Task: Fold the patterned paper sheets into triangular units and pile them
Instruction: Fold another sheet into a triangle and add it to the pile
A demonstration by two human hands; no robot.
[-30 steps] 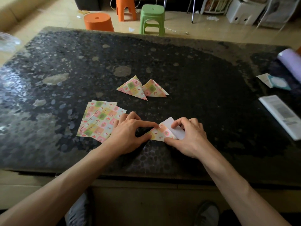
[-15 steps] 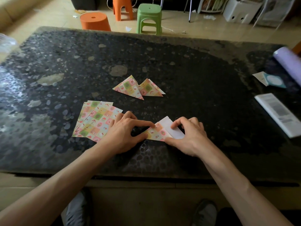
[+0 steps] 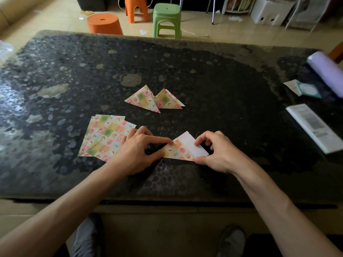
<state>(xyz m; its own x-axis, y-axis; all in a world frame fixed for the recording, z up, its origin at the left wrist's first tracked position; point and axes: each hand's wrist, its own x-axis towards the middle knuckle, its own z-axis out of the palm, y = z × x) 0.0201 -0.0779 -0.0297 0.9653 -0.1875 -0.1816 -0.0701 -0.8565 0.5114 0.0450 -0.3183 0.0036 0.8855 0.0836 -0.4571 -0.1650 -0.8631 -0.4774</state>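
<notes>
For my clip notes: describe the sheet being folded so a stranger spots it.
On the dark table, look near the front edge. The half-folded sheet lies between the left hand and right hand, both touching it. Unlike the flat stack beside it and the finished triangles behind, it shows a white underside.

On the dark speckled stone desk (image 3: 222, 80), the left hand (image 3: 133, 154) pressed a straight forefinger onto a half-folded patterned paper sheet (image 3: 182, 148), whose white flap the right hand (image 3: 220, 154) pinched. A fanned stack of flat patterned sheets (image 3: 104, 136) lay just left of the left hand. Two folded patterned triangles (image 3: 146, 100) lay beyond both hands, touching.
</notes>
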